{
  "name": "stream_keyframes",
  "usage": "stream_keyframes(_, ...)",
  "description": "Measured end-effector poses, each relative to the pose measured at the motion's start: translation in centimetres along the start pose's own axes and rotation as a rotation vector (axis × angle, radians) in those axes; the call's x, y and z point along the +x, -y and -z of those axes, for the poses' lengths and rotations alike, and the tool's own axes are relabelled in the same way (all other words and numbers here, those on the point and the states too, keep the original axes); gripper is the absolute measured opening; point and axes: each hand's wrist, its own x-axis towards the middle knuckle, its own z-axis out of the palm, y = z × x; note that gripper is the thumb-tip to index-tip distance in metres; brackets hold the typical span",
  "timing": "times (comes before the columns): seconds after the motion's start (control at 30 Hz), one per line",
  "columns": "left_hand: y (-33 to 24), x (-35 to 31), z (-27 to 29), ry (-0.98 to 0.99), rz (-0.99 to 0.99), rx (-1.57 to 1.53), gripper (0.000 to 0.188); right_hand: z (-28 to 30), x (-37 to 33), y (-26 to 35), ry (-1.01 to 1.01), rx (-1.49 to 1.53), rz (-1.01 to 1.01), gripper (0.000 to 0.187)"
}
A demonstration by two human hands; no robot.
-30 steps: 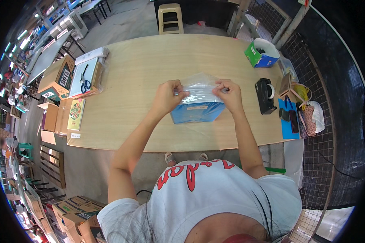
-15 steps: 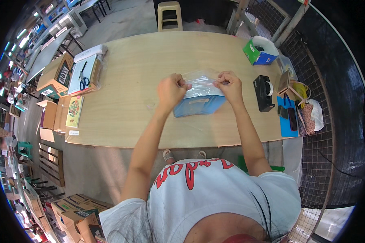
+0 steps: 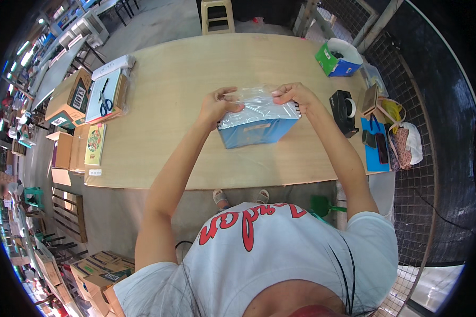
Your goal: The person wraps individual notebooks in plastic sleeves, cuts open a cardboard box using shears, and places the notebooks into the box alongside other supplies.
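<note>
My left hand (image 3: 218,107) is half curled, thumb on the clear plastic (image 3: 260,107); whether it grips, I can't tell. My right hand (image 3: 296,96) pinches that plastic, which covers the blue-sided bundle (image 3: 248,136) on the desk (image 3: 169,79), left of a black tape dispenser (image 3: 342,113).

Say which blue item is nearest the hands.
The blue pack under clear plastic, directly between the left hand and right hand. The flat blue sheet and the green-and-blue box sit well off to the right.
</note>
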Motion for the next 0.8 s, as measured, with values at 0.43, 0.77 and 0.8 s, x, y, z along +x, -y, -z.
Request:
stream_keyframes(0.43,1.6,0.3,-0.5,0.091,-0.195,0.080,0.021,0.2,-2.4,-1.6,0.002,0.037,0.269,0.046)
stream_keyframes(0.77,2.5,1.2,-0.6,0.068,-0.304,0.040,0.021,-6.8,-10.7,-2.1,-0.180,-0.523,1.449,0.051)
stream_keyframes(0.8,2.6,0.8,-0.2,0.058,-0.287,0.044,0.021,-8.7,-12.8,-0.2,-0.376,-0.460,1.299,0.041)
